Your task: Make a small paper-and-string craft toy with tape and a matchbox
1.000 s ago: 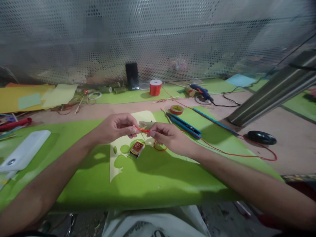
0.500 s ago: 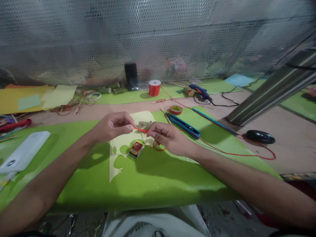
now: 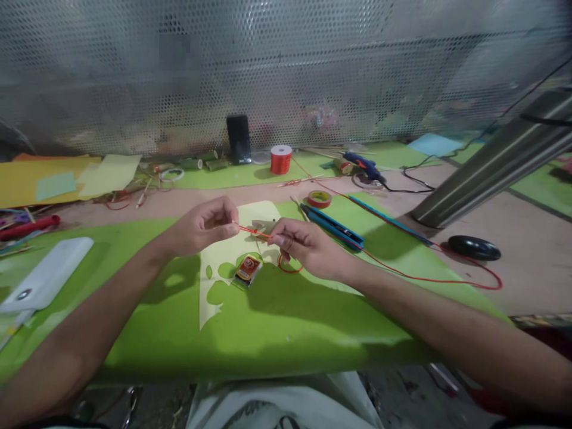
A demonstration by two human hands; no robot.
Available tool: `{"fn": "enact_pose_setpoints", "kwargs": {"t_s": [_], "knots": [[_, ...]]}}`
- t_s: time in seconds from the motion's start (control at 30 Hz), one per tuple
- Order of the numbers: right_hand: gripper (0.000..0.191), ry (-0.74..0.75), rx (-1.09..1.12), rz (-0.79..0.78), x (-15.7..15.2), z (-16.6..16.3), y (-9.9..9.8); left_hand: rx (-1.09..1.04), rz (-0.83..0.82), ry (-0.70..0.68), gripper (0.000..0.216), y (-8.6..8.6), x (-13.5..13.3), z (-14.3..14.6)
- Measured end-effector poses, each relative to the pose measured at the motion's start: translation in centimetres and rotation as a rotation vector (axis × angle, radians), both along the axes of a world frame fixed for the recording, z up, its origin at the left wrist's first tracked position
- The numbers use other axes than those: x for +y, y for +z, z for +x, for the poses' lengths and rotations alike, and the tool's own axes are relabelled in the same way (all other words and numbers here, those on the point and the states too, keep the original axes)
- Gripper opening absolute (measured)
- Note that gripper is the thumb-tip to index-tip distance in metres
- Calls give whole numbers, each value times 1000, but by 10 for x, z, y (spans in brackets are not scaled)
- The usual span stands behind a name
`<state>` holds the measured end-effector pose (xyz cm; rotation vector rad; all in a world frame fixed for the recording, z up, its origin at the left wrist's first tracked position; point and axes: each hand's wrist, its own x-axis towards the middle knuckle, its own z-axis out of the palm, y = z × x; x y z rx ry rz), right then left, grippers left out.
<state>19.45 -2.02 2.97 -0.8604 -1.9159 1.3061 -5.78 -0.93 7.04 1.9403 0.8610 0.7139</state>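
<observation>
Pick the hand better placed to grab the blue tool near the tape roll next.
Right, likely: the right hand is closer, the blue tool lying just beyond it; the left hand is farther away. Both pinch the red cord, so right would first let go.

A black phone [image 3: 238, 139] stands before a perforated metal panel [image 3: 214, 77] at the back of the desk [image 3: 485, 205]. A blue glue gun [image 3: 364, 165] lies to the left of a slanting metal pole [image 3: 491, 161], a black oval object [image 3: 474, 248] near its foot. A tape roll [image 3: 319, 198] sits just beside a blue cutter [image 3: 336, 228]. A small packet [image 3: 247, 270] overlaps a cut-out yellow sheet [image 3: 255, 212]; a white device [image 3: 51, 271] lies far left.
</observation>
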Motion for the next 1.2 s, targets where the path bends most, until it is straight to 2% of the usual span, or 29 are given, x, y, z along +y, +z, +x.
{"fn": "enact_pose_setpoints", "kwargs": {"t_s": [0.3, 0.47, 0.67, 0.9, 1.2], "knots": [[27, 100, -105, -13, -4, 2, 1, 77, -8, -54, 22, -5, -2, 5], [32, 77, -69, 3, -7, -2, 0, 37, -72, -68, 21, -7, 0, 6], [25, 24, -60, 151, -7, -2, 1, 106, -38, -72, 21, -6, -2, 9], [23, 83, -7, 66, -10, -1, -2, 30, 20, -86, 19, -8, -2, 7], [21, 98, -5, 108, -9, 0, -3, 78, 43, -80, 23, -5, -2, 6]]}}
